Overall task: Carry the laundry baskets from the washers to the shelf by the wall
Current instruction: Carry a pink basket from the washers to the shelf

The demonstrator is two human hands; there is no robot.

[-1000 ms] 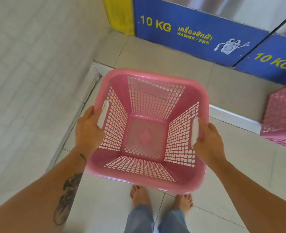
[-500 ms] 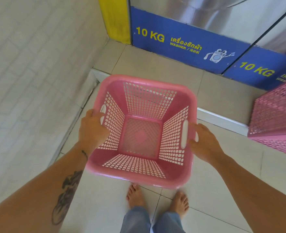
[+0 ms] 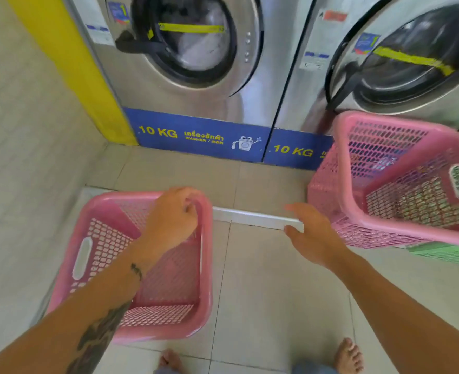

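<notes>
A view looking down from a person's head at a tiled floor in front of two steel front-loading washers. The left washer and the right washer stand side by side, each with a round glass door and a blue strip along the base reading "10 KG" in yellow. A yellow post stands at the left washer's edge, next to a pale tiled wall. Low on the left, an empty pink laundry basket with lattice sides hangs upright close to the wall. The left hand is curled closed over the basket's far right corner rim, holding it, and the forearm, which bears a dark tattoo, crosses over the open top. On the right, a second pink basket sits tilted in front of the right washer, its open mouth facing up and toward the viewer, with a green basket edge just showing beneath it. The right hand is open with fingers spread, holding nothing, reaching toward the second basket and just short of its near left corner. A white floor strip runs between the two baskets. Bare toes show at the bottom edge.
</notes>
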